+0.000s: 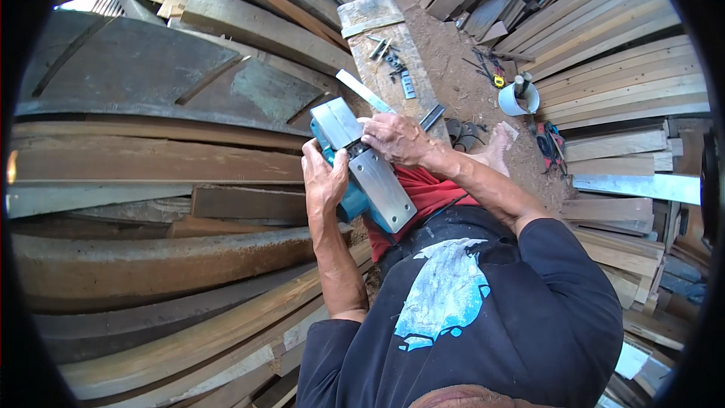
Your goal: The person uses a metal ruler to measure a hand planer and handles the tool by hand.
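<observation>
head view, both hands (355,162) on planer (362,170), white bucket (517,100) holding tools

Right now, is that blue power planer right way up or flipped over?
Flipped over: the blue planer shows its flat metal sole facing up, with the left hand gripping its side and the right hand on top.

Left hand (323,180) curled in grip; right hand (396,138) pressed flat.

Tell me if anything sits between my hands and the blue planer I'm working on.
Nothing visible does. The left hand grips the side of the upturned blue planer, and the right hand rests directly on its metal sole near the middle. Both hands touch it.
</observation>
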The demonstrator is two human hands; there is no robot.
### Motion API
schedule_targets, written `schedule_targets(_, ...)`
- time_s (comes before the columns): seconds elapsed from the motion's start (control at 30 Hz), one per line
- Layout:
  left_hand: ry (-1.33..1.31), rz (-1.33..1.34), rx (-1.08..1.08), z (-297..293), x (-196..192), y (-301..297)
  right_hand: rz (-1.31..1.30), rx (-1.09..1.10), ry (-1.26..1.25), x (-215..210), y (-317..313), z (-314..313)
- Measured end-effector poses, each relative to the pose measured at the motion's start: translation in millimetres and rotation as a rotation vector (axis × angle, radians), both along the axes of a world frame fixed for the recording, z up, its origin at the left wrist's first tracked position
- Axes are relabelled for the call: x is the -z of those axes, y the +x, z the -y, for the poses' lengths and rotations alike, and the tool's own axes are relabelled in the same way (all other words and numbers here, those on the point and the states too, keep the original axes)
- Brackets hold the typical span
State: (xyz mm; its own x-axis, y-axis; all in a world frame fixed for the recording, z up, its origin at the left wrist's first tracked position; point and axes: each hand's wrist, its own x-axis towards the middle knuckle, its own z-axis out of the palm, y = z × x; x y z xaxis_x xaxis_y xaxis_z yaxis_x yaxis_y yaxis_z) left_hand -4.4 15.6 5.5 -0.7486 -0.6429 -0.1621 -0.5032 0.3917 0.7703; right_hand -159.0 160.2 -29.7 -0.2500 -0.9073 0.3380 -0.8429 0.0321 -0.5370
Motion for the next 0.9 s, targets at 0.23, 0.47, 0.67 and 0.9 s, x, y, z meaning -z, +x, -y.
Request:
schedule_targets(0.23,0.013,-0.008,-0.002,-1,-3,-2,0.108,0.006,0.022,-6,-2,4)
schedule_targets(0.47,-0.008,-0.012,-0.004,-1,-10,-5,0.185,-0.037,0.034,-11,-7,5)
schedule_targets(0.67,-0.072,-0.013,-0.001,-2,2,-1,0.157,-0.040,-0.012,-1,-3,6)
schedule_targets(0.9,-0.033,0.029,-0.008,-1,-5,2,0.223,-0.008,0.174,-13,-2,1)
